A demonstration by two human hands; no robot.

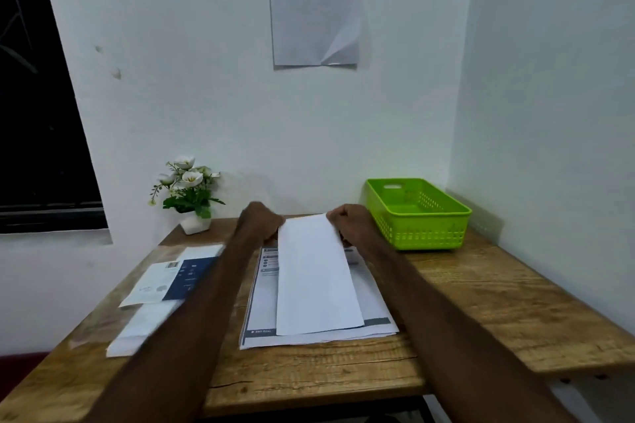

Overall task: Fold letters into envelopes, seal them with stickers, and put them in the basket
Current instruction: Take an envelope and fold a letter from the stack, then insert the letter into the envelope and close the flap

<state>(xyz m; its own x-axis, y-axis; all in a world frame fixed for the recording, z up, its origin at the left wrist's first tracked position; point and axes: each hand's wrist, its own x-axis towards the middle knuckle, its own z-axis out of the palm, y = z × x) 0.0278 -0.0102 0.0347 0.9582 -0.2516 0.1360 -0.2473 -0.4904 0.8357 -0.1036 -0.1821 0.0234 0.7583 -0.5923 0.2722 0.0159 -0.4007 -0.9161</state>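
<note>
A white letter sheet (316, 278), folded lengthwise into a long strip, lies over a stack of printed letters (261, 312) in the middle of the wooden table (481, 302). My left hand (259, 221) pinches its far left corner. My right hand (348, 221) pinches its far right corner. Both arms stretch forward over the table. White envelopes (137, 330) and a blue-and-white printed sheet (171, 280) lie to the left, partly under my left forearm. The green plastic basket (417, 213) stands at the back right, and nothing shows inside it.
A small pot of white artificial flowers (189, 197) stands at the back left by the wall. A printed paper (314, 0) hangs on the wall ahead. A dark window (34, 113) is on the left. The wall corner closes in behind the basket.
</note>
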